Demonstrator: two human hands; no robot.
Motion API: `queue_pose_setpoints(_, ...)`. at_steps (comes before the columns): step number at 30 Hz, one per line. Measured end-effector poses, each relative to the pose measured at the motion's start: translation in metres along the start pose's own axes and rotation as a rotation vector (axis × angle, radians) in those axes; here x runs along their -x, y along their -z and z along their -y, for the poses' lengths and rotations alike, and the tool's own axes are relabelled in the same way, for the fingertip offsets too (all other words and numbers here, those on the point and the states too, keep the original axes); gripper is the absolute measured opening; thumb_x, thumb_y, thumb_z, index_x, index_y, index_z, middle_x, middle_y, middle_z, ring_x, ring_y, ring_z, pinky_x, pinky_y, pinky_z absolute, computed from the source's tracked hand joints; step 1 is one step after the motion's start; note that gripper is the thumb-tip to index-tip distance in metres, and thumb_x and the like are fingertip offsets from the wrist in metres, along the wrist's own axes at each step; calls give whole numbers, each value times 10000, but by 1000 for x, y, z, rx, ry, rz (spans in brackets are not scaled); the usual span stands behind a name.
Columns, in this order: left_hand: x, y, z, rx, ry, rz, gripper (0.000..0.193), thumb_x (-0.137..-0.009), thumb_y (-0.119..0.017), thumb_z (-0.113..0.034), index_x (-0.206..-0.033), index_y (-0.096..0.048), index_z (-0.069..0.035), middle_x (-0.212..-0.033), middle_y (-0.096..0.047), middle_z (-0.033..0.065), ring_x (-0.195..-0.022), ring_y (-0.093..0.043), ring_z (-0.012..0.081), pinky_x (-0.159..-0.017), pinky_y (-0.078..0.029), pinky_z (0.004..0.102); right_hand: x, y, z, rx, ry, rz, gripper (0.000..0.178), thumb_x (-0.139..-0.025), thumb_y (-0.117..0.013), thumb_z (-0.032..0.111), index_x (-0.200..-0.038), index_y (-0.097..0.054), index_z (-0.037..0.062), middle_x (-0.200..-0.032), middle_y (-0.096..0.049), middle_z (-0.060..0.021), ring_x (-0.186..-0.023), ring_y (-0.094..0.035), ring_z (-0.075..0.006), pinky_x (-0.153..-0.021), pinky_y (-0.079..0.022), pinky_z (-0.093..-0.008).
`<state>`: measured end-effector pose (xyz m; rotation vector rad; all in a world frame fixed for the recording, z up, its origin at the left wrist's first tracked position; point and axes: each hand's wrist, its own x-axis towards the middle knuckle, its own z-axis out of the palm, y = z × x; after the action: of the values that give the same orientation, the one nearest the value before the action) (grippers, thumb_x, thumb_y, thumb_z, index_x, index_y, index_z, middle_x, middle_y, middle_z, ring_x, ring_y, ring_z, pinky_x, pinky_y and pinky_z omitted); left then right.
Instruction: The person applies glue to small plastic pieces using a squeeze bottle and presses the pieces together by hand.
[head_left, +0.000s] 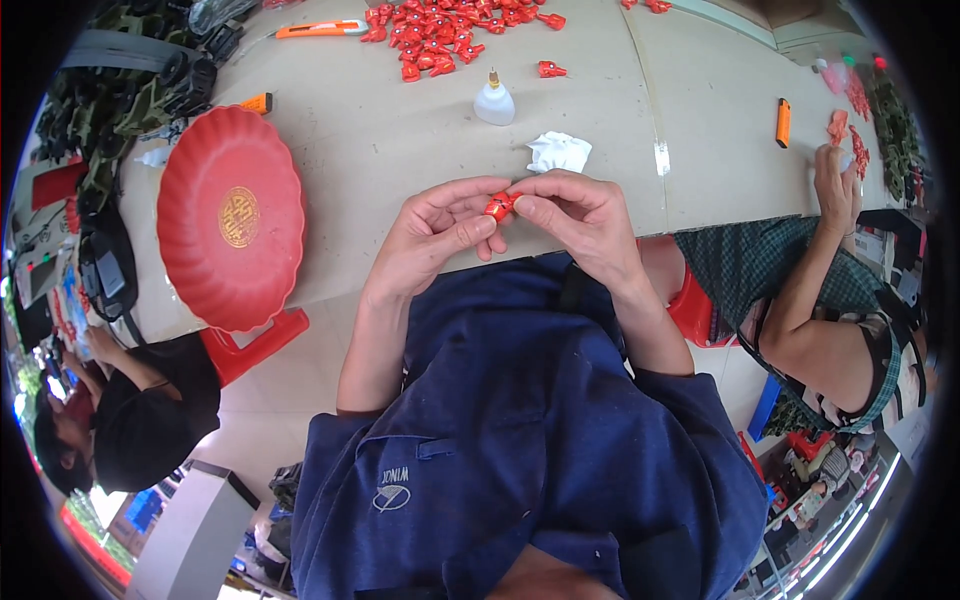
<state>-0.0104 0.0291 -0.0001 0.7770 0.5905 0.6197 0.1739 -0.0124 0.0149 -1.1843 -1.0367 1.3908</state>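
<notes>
Over the near edge of the table, my left hand point(447, 222) and my right hand point(577, 212) meet fingertip to fingertip. Between them is a small red plastic piece point(499, 207) with dark and yellowish marks, pinched by the thumbs and fingers of both hands. My fingers cover part of it. Just beyond my right hand lies a crumpled white tissue point(559, 152). A small translucent squeeze bottle point(494, 102) with a narrow brass-coloured tip stands farther back. One loose red piece point(551, 69) lies near the bottle, and a heap of similar red pieces point(435, 38) is at the far side.
A red scalloped tray point(283, 200) with a gold emblem sits at the left. An orange utility knife point(320, 30) lies by the heap, and another orange knife point(783, 122) rests at the right. Co-workers sit on both sides; one co-worker's hand point(836, 190) works at the right.
</notes>
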Motion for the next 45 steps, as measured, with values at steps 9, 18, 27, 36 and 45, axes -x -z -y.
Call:
queue_pose_setpoints(9,1,1,-4,110,9,-30,288,-833,-563,-22,-1114,-504,6,-902,-611,131,-686,-609,166,-573,-487,248,-43,15,28,715,378,-216,265,-699,-705,122,-940,-641,31,-833,-622,-67,-747,-543,-154,-663,-442,-276)
queue_pose_setpoints(18,2,1,1,135,-46,-40,310,-810,-583,5,-1110,-503,5,-891,-612,125,-684,-615,172,-567,-494,252,-76,12,13,787,424,-53,360,-695,-698,146,-1020,-600,28,-891,-633,-103,-845,-549,-244,-816,-415,-338)
queue_pose_setpoints(27,1,-2,5,124,-103,-129,326,-813,-580,7,-1132,-515,12,-907,-612,115,-692,-617,162,-566,-494,245,-20,15,31,304,327,-116,322,-801,-610,107,-1082,-495,0,-951,-640,-95,-827,-606,-151,-697,-464,-270)
queue_pose_setpoints(36,-2,-5,2,116,-77,-161,328,-823,-574,-6,-1144,-509,13,-903,-613,122,-703,-618,166,-577,-497,244,20,18,19,320,247,-186,298,-682,-713,40,-960,-617,-14,-755,-600,-57,-685,-544,-111,-622,-423,-220)
queue_pose_setpoints(45,-2,-5,1,146,-82,-153,327,-832,-571,-28,-1149,-501,6,-900,-615,124,-716,-620,169,-594,-503,244,18,18,19,453,312,-167,321,-640,-747,52,-936,-642,-12,-712,-621,-79,-589,-511,-127,-532,-395,-236)
